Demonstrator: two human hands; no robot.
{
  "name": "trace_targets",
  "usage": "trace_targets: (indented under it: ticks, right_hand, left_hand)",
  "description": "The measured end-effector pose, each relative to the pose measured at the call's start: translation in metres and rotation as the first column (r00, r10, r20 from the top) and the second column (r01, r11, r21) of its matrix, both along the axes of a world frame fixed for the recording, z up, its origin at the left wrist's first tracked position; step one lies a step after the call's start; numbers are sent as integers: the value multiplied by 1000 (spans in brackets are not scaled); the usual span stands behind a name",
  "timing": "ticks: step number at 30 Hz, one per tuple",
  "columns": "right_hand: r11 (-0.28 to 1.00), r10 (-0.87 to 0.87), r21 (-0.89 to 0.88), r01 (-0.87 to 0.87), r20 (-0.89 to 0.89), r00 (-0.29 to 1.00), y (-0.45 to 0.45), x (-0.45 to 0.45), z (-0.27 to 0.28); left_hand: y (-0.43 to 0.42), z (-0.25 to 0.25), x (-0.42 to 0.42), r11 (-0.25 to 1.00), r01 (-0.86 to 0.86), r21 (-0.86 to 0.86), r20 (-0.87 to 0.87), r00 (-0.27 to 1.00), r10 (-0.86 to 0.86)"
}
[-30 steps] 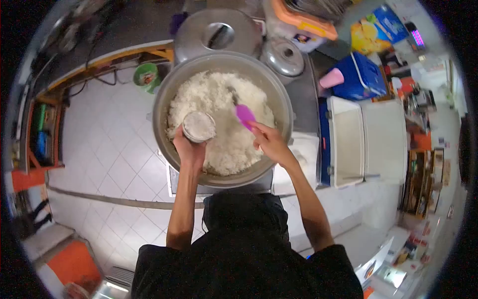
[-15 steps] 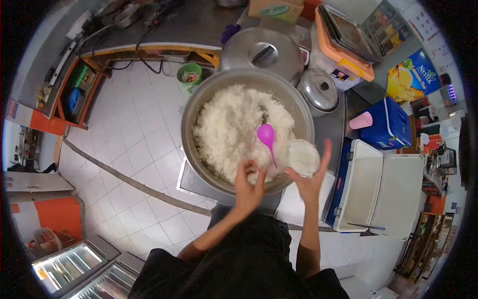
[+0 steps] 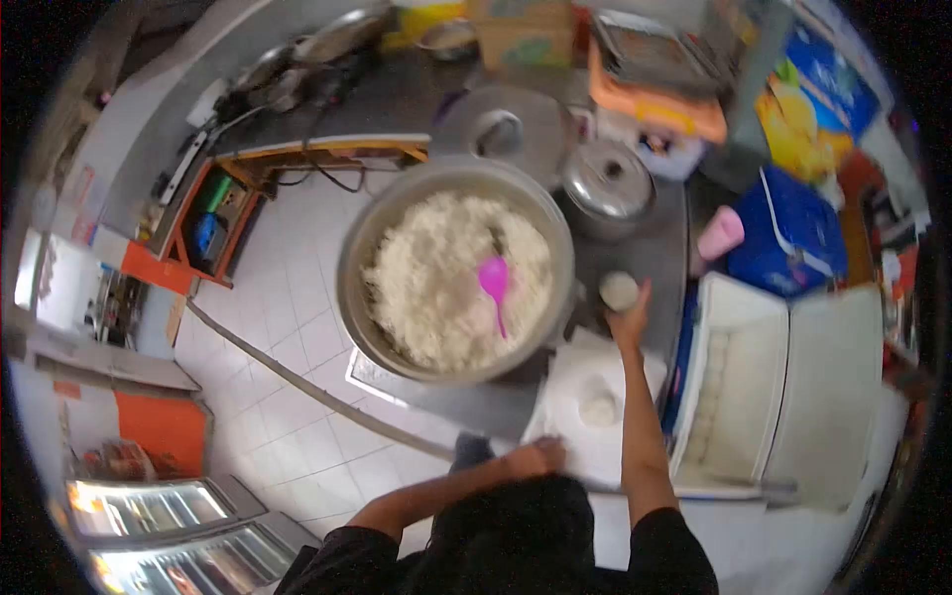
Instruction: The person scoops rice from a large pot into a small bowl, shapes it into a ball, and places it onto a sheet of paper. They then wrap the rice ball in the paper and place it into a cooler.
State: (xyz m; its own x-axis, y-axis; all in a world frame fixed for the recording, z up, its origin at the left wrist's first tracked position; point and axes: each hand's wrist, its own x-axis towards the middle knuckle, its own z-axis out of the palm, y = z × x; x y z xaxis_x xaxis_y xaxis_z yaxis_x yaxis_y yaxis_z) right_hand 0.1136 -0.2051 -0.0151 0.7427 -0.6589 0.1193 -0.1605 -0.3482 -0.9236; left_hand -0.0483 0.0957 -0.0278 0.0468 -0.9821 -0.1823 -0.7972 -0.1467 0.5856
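On a stack of white paper sheets [image 3: 570, 382] lies a small rounded mound of rice [image 3: 597, 409]. My left hand [image 3: 538, 456] is closed at the near left corner of the paper, its fingers seemingly pinching the edge. Beyond the paper, my right hand [image 3: 629, 322] grips a small round cup [image 3: 620, 291] just above the dark counter. To the left stands a large metal pot [image 3: 352, 322] filled with cooked rice [image 3: 426, 268]. A magenta spoon [image 3: 493, 281] lies on that rice, away from both hands.
An open white-lined cooler [image 3: 749, 397], with a row of pale bundles along its inner wall, stands at the right. A blue cooler [image 3: 788, 233] and a pink cup [image 3: 721, 232] are behind it. Lidded pots [image 3: 607, 178] line the counter's back.
Both hands have moved away from the rice pot, the left to the paper's corner, the right to the counter with the cup. A rice mound now shows on the paper. The view has shifted.
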Motion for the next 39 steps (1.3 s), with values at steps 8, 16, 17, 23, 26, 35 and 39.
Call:
trace_targets:
  ticks: [8,16,17,23,26,35,39]
  right_hand:
    - [996,-73,59,74,-16,997,11,-215,12]
    - [982,34,188,-37,18,999,59,-310,-7]
    - [985,117,139,-104,-93,989,58,-311,12]
    - [914,383,-1,-405,-322,866,53,-311,45]
    - [900,402,-26,-434,-335,852,55,-318,36]
    - [775,542,-107,-623,-395,742,52,-317,39]
    - [792,500,-206,-575,-323,803,56,-312,17]
  left_hand:
    - [-2,10,-9,970,17,-241,188,982,30]
    - [-3,17,-7,958,-192,-211,-27,981,191]
    - [-7,21,-4,963,-195,-187,-46,981,190]
    - [-32,63,-3,934,-350,-66,-157,928,337]
    - [-34,71,-3,896,-442,37,-253,863,437]
    - [-30,71,1,829,-548,-113,-313,811,494]
    - [-24,55,4,786,-596,-163,-317,786,531]
